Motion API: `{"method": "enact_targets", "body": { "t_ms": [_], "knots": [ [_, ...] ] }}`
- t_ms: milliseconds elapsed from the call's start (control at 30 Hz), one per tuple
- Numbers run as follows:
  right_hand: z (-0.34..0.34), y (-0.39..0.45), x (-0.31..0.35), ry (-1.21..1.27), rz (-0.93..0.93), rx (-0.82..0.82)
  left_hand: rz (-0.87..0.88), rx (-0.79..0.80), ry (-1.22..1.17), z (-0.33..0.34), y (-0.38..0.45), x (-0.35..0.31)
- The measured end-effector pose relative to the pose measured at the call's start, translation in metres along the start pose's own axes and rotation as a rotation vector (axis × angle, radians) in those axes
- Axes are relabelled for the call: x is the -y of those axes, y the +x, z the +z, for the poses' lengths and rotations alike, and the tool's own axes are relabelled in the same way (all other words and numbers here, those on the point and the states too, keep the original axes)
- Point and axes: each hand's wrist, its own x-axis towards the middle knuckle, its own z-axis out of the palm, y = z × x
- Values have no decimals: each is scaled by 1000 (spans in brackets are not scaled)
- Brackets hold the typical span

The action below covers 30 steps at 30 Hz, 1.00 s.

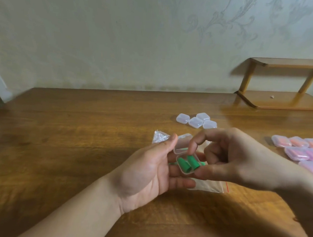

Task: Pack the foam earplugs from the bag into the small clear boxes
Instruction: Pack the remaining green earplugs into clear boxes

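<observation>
Open clear box point(186, 164) cradled on left hand point(148, 173) fingers, above the table point(77, 131); lid hinged back. Two green earplugs point(187, 163) inside, side by side. Right hand point(241, 161) pinching box edge, index fingertip pressing one plug down. Foam: light, squashy, likely springing back. Box: thin, slick; best held by rim. Bag point(210, 186) flat beneath.

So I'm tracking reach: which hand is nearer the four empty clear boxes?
Right. The right hand sits just in front of the empty clear boxes; the left hand is farther back and leftward.
</observation>
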Motion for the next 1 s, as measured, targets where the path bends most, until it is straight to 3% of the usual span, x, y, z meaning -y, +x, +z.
{"method": "enact_targets", "body": {
  "t_ms": [533, 767, 900, 1000],
  "knots": [
    [4, 0, 3, -98, 34, -116, -21, -66, -65, 2, 0, -3],
    [6, 1, 2, -50, 44, -45, -40, -40, -59, 1, 0, -4],
    [-4, -4, 5, 53, -21, -291, -5, -58, -127, -1, -2, -7],
    [4, -4, 8, -9, -26, -418, 39, -154, 64, 1, -3, -5]
  ]
}}
